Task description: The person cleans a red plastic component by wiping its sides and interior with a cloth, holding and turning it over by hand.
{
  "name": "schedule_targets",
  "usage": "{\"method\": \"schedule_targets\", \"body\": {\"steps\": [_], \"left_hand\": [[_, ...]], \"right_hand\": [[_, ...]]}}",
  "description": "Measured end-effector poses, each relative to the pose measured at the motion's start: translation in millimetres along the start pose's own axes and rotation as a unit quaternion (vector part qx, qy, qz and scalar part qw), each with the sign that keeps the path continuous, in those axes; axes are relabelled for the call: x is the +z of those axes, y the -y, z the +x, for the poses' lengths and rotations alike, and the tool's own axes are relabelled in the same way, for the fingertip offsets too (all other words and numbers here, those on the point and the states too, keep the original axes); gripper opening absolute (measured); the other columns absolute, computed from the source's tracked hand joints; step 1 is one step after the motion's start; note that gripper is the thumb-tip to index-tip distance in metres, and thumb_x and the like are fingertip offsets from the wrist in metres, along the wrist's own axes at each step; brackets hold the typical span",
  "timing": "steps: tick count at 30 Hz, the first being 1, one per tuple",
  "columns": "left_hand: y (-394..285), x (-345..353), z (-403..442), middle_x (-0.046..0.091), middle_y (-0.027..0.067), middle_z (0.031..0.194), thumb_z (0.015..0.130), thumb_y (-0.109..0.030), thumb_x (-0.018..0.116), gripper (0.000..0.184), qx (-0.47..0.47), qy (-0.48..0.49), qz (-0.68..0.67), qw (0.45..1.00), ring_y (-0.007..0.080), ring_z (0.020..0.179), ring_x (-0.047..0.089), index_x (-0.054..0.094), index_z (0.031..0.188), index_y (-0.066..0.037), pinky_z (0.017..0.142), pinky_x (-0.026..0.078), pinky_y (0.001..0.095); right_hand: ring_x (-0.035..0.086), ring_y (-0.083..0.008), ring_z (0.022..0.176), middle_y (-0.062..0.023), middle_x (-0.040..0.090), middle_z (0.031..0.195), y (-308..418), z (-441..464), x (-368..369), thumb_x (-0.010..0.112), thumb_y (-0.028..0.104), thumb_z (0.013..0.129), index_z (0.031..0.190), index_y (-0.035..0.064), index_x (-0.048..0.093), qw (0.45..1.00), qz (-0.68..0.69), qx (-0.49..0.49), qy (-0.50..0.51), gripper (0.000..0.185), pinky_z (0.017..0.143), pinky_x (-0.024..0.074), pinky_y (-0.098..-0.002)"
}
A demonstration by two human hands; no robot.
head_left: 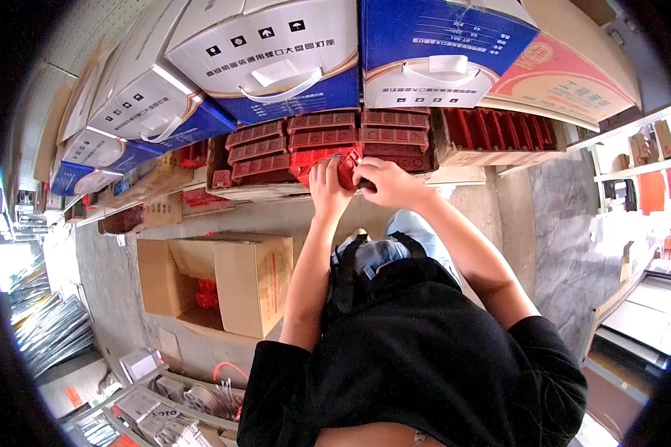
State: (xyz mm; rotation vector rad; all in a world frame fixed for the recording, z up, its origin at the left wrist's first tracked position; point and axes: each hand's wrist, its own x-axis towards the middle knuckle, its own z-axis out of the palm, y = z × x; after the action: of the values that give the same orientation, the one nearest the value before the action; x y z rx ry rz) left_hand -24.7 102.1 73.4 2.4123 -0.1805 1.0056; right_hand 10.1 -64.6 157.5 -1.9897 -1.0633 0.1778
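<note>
My left hand (329, 182) is closed on a bright red plastic box (347, 170), which looks like an electrical junction box. It is held at the front edge of a carton with stacked dark red plastic boxes (257, 151). My right hand (386, 182) is closed at the right side of the held box, with fingers bent together. A small dark object (365, 185) shows under those fingers; its kind cannot be made out.
White-and-blue cartons (276, 56) with handles stand above the stacks. An orange-and-tan carton (566, 71) is at upper right. Another carton (492, 158) holds more red boxes. On the floor, an open cardboard box (257, 287) contains red pieces (207, 293). Shelving (641, 175) stands at right.
</note>
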Motion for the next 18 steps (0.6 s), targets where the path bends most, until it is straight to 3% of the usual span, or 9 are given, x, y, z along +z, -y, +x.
{"method": "schedule_targets", "body": {"steps": [5, 8, 10, 12, 15, 18], "left_hand": [[-3, -5, 3, 0.056, 0.0129, 0.098, 0.058, -0.019, 0.078, 0.062, -0.017, 0.053, 0.01, 0.998, 0.0338, 0.089, 0.052, 0.05, 0.112, -0.004, 0.078, 0.042, 0.0435], [-3, 1, 2, 0.056, 0.0128, 0.099, 0.057, -0.019, 0.079, 0.065, -0.005, 0.019, 0.023, 1.0, 0.0335, 0.09, 0.052, 0.049, 0.112, -0.005, 0.078, 0.042, 0.0436], [-5, 1, 4, 0.054, 0.014, 0.1, 0.054, -0.018, 0.08, 0.068, -0.046, 0.02, 0.016, 0.999, 0.0343, 0.092, 0.05, 0.048, 0.112, -0.003, 0.081, 0.042, 0.0443], [-7, -1, 6, 0.051, 0.0152, 0.102, 0.056, -0.017, 0.081, 0.066, -0.101, 0.008, -0.012, 0.995, 0.0365, 0.096, 0.049, 0.047, 0.112, -0.003, 0.084, 0.041, 0.0456], [-3, 1, 5, 0.049, 0.0169, 0.105, 0.054, -0.021, 0.085, 0.074, -0.096, -0.013, -0.015, 0.995, 0.0368, 0.101, 0.046, 0.044, 0.112, -0.002, 0.085, 0.041, 0.0466], [-5, 1, 5, 0.048, 0.0177, 0.106, 0.054, -0.023, 0.085, 0.076, -0.083, -0.018, 0.001, 0.996, 0.0365, 0.101, 0.046, 0.041, 0.113, -0.001, 0.085, 0.041, 0.0472]], "right_hand": [[0.058, -0.0309, 0.087, -0.0123, 0.057, 0.091, -2, 0, 2, 0.062, 0.002, 0.07, 0.088, 0.0018, 0.055, 0.999, 0.035, -0.01, -0.02, 0.019, 0.077, 0.0476, -0.0366], [0.057, -0.0312, 0.086, -0.0124, 0.057, 0.089, -6, -2, 4, 0.062, 0.002, 0.07, 0.088, 0.0024, 0.055, 0.997, 0.034, 0.022, -0.069, 0.019, 0.077, 0.0472, -0.037], [0.057, -0.0328, 0.086, -0.0132, 0.056, 0.088, -9, 0, -2, 0.062, 0.003, 0.071, 0.089, 0.0032, 0.055, 0.992, 0.029, 0.04, -0.114, 0.019, 0.078, 0.0471, -0.0385], [0.059, -0.0267, 0.088, -0.0114, 0.06, 0.089, -8, -1, -7, 0.062, 0.003, 0.071, 0.09, 0.0041, 0.058, 0.98, 0.081, 0.088, -0.157, 0.019, 0.081, 0.046, -0.0333], [0.058, -0.0191, 0.093, -0.0071, 0.061, 0.092, -11, 3, -14, 0.061, 0.002, 0.073, 0.091, 0.0018, 0.058, 0.936, 0.164, 0.159, -0.267, 0.018, 0.087, 0.0428, -0.03], [0.059, -0.025, 0.092, -0.0102, 0.061, 0.092, -9, 3, -20, 0.063, 0.002, 0.071, 0.091, 0.0023, 0.059, 0.961, 0.092, 0.088, -0.244, 0.021, 0.085, 0.0444, -0.0326]]}}
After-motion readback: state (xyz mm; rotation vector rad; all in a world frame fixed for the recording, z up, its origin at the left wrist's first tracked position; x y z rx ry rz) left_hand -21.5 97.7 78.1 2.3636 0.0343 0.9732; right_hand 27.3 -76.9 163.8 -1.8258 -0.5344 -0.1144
